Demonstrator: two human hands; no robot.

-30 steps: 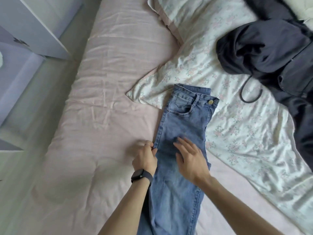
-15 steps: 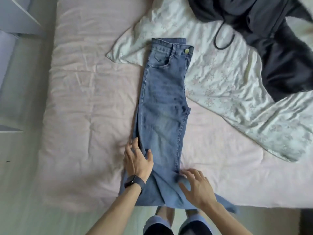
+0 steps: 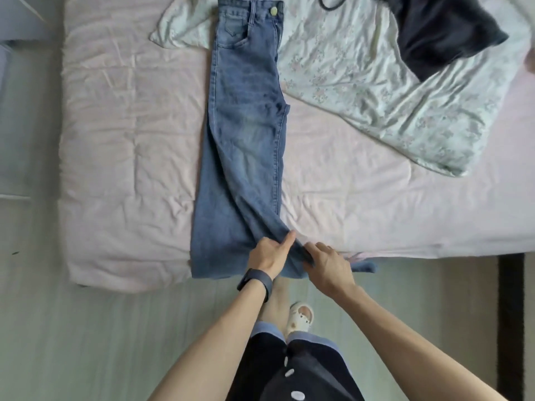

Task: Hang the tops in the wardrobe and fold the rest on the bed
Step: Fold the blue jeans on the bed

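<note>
Standing on the floor point(image 3: 86, 342) close against the near edge of the bed point(image 3: 115, 140), wearing a white slipper point(image 3: 301, 315) and a dark watch point(image 3: 256, 280) on the left wrist.

Gripping the jeans point(image 3: 246, 125) right at this near edge of the bed. Pinching the upper leg with the left hand point(image 3: 270, 254), keeping the thumb straight on the cloth and curling the other fingers under it. Closing the right hand point(image 3: 330, 263) over the hem just beside, with the fingers curled round the denim, not spread.

Having slid both hands down from the thigh part, pressing flat there a second ago, to the hem now, and having changed from flat palms to a pinch. Probably meaning the end of the smoothing. Now either lining up the upper leg, lying a little askew over the lower one, or getting ready to bring the hem up for the first fold.

Leaving the jeans stretched across the bed, with the hem hanging slightly over the near edge and the waistband and button reaching the far side, resting there on a floral quilt point(image 3: 376, 96).

Further, towards the far right part of the bed, leaving a dark garment point(image 3: 434, 33) unfolded on the same quilt, with a thin dark loop point(image 3: 333, 4) beside it, perhaps a hanger hook, but showing too little for telling. Still keeping this piece for later, so being far from the end of the task.
</note>
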